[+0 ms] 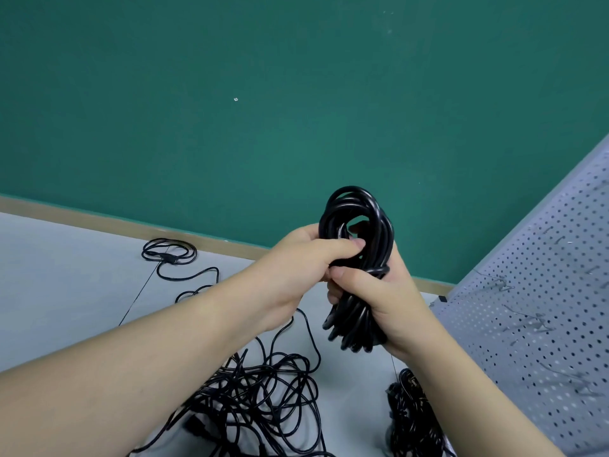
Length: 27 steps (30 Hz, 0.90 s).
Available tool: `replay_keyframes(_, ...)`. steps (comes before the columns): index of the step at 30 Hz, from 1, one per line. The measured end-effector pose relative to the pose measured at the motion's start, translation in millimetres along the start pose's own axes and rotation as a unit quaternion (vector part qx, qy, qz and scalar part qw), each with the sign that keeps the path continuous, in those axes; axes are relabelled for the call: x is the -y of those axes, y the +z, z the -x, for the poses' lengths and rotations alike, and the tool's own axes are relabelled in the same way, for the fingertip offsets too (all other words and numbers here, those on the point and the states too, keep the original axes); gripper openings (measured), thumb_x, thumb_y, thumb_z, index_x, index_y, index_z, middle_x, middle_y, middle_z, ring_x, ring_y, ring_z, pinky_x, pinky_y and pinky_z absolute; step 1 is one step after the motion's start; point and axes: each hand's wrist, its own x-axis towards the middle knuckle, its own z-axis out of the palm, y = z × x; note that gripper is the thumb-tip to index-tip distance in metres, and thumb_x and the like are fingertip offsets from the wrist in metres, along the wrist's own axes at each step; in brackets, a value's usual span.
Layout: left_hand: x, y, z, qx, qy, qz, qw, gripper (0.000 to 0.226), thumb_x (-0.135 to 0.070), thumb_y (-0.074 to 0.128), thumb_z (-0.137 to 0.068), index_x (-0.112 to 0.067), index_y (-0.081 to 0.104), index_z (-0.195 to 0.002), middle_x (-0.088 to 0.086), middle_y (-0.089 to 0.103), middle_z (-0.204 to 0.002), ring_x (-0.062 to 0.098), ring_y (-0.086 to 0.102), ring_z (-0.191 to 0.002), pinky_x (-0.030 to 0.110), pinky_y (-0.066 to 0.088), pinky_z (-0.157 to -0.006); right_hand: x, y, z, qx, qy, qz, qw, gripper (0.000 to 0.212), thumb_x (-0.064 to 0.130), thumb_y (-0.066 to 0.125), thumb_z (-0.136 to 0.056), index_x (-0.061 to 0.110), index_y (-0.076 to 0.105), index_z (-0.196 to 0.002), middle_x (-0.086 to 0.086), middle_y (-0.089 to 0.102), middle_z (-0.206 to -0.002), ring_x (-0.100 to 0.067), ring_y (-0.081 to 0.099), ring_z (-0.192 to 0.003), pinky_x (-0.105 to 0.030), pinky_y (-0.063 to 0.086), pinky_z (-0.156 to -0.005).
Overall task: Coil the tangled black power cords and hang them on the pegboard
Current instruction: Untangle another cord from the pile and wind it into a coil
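Both hands — left hand (pixel 298 268) and right hand (pixel 379 298) — grip the coiled black rubber power cord (pixel 357 255) at centre; nothing hung on the grey perforated metal pegboard (pixel 534 308) at three o'clock — a tangled black cord heap (pixel 263 400) waits at six.

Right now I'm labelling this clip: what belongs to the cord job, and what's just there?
Job:
coiled cord, gripped by left hand and right hand
tangled cords
second cord bundle
pegboard with hooks

Just there:
green wall
baseboard
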Motion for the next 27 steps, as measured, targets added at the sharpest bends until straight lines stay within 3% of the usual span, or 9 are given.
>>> replay_keyframes(5, 1, -3, 2, 0.038, 0.036, -0.008, 0.999, 0.023, -0.022, 0.066, -0.097, 0.000, 0.066, -0.106, 0.010, 0.060, -0.087, 0.028, 0.047, -0.074, 0.034, 0.044, -0.069, 4, -2, 2, 0.022, 0.010, -0.036, 0.999, 0.071, 0.018, 0.077, -0.070, -0.007, 0.042, -0.127, -0.022, 0.052, -0.086, -0.028, 0.048, -0.065, -0.042, 0.043, -0.062)
replay_keyframes(8, 3, 2, 5, 0.008, 0.034, 0.023, 0.999, 0.005, -0.014, 0.066, -0.096, -0.010, 0.068, -0.093, 0.009, 0.061, -0.082, 0.027, 0.047, -0.070, 0.036, 0.040, -0.060, 4, -1, 6, 0.013, 0.005, -0.006, 1.000, 0.070, 0.023, 0.079, -0.067, 0.001, 0.048, -0.126, -0.017, 0.059, -0.079, -0.028, 0.055, -0.066, -0.043, 0.049, -0.063)
replay_keyframes(12, 9, 7, 2, -0.016, 0.005, 0.053, 0.998, 0.015, -0.005, 0.067, -0.093, -0.017, 0.059, -0.087, 0.004, 0.065, -0.079, 0.022, 0.055, -0.073, 0.032, 0.039, -0.064, 0, 0, 6, -0.016, -0.005, 0.042, 0.999, 0.061, 0.022, 0.078, -0.063, 0.011, 0.054, -0.117, -0.007, 0.061, -0.077, -0.024, 0.057, -0.067, -0.042, 0.049, -0.068)
replay_keyframes(17, 13, 14, -3, -0.013, -0.016, 0.071, 0.997, 0.015, -0.003, 0.066, -0.092, -0.013, 0.058, -0.098, 0.009, 0.066, -0.091, 0.025, 0.057, -0.087, 0.035, 0.040, -0.072, 2, -8, 5, -0.030, -0.002, 0.090, 0.995, 0.058, 0.026, 0.079, -0.060, 0.024, 0.058, -0.115, -0.001, 0.066, -0.086, -0.019, 0.064, -0.073, -0.036, 0.052, -0.071)
replay_keyframes(21, 16, 14, -5, -0.042, -0.015, 0.065, 0.997, 0.009, -0.007, 0.064, -0.094, -0.005, 0.064, -0.102, 0.011, 0.071, -0.092, 0.022, 0.061, -0.088, 0.033, 0.042, -0.071, 4, -14, 7, -0.016, 0.010, 0.107, 0.994, 0.058, 0.032, 0.085, -0.066, 0.027, 0.056, -0.116, -0.004, 0.068, -0.093, -0.020, 0.069, -0.082, -0.039, 0.054, -0.076)
replay_keyframes(24, 10, 11, -10, -0.054, 0.004, 0.046, 0.997, 0.023, -0.011, 0.061, -0.097, 0.003, 0.065, -0.114, 0.015, 0.069, -0.089, 0.018, 0.057, -0.073, 0.029, 0.040, -0.062, 9, -14, 9, 0.007, 0.010, 0.048, 0.999, 0.047, 0.023, 0.079, -0.079, 0.024, 0.056, -0.120, -0.009, 0.072, -0.093, -0.025, 0.072, -0.088, -0.045, 0.060, -0.086)
replay_keyframes(27, 9, 14, -13, -0.067, 0.015, 0.017, 0.997, 0.017, -0.007, 0.062, -0.095, 0.002, 0.066, -0.109, 0.006, 0.066, -0.082, 0.013, 0.054, -0.061, 0.025, 0.037, -0.053, 7, -13, 10, 0.003, -0.014, 0.037, 0.999, 0.047, 0.014, 0.071, -0.089, 0.022, 0.053, -0.132, -0.009, 0.073, -0.105, -0.025, 0.073, -0.099, -0.037, 0.059, -0.089)
